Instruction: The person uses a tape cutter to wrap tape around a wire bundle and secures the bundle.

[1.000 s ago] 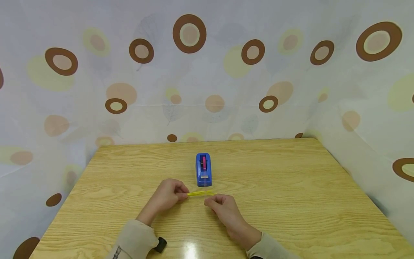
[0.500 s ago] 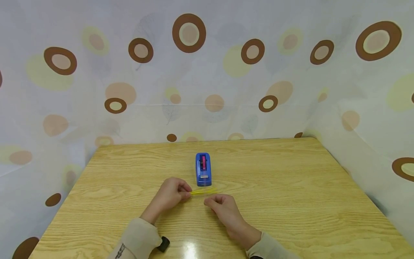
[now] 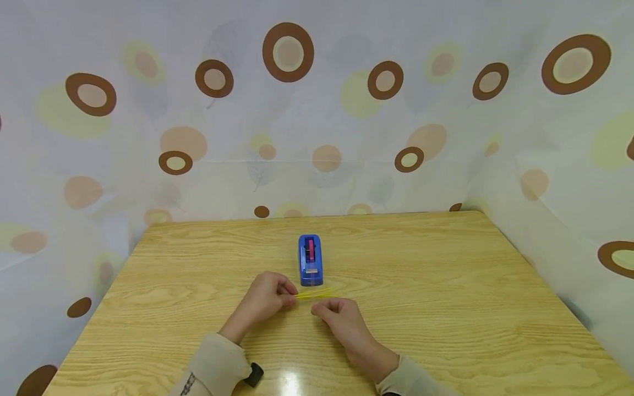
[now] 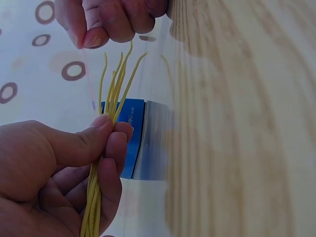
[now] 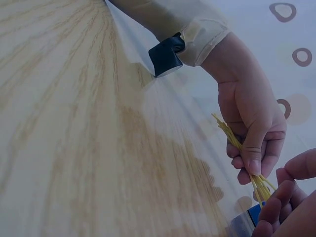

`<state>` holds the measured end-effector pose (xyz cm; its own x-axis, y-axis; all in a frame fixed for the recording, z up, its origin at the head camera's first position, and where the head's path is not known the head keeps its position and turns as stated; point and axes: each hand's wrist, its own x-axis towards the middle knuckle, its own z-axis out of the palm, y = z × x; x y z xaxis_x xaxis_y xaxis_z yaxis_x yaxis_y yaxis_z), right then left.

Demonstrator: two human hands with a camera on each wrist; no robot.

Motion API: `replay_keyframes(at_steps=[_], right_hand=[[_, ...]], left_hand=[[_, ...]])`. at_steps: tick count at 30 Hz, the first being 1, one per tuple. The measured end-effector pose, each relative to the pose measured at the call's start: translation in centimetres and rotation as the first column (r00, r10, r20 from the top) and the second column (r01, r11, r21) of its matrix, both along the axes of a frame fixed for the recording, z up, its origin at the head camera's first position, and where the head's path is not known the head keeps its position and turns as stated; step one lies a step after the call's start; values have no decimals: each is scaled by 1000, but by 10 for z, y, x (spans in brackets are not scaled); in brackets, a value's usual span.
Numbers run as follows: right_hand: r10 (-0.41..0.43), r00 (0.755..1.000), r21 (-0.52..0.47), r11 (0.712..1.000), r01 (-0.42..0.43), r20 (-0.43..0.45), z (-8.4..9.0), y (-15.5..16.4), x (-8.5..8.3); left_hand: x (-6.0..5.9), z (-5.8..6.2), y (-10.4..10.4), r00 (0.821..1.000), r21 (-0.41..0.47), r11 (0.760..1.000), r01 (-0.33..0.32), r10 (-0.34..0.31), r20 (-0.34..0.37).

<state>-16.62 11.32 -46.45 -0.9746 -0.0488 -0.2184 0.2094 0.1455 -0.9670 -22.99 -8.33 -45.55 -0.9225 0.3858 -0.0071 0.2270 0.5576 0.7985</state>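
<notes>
My left hand pinches a bundle of thin yellow strands between thumb and fingers. Their loose, slightly bent ends fan out to the right in the head view. A blue tape dispenser with a pink-cored roll stands just beyond both hands. From its front a narrow strip of clear tape, seen nearly edge-on in the left wrist view, runs to my right hand. The thumb and index finger of that hand pinch the strip's end. The strands cross over the tape in the head view, between dispenser and right hand.
Everything stands on a wood-grain table. Behind it and along the sides hangs a pale curtain with brown rings and spots. A black strap sticks out from the left sleeve.
My left hand has moved a little to the right, carrying the yellow strands farther across the tape. The right hand and the dispenser have stayed in place.
</notes>
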Motion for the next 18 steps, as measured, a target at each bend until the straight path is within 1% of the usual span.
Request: replay_keyframes(at_steps=[4,11,18], right_hand=[[-8,1000,-10,1000,8,-8,-2,0,0],[-9,1000,-14,1000,9,-13,-2,-1,0],[-8,1000,5,1000,8,-2,0,0,0]], left_hand=[[0,0,2,1000,6,1000,11,-11,-6],[0,-1,5,1000,-2,1000,0,0,8],[-1,-2,6,999,7,999,40,-39,-36]])
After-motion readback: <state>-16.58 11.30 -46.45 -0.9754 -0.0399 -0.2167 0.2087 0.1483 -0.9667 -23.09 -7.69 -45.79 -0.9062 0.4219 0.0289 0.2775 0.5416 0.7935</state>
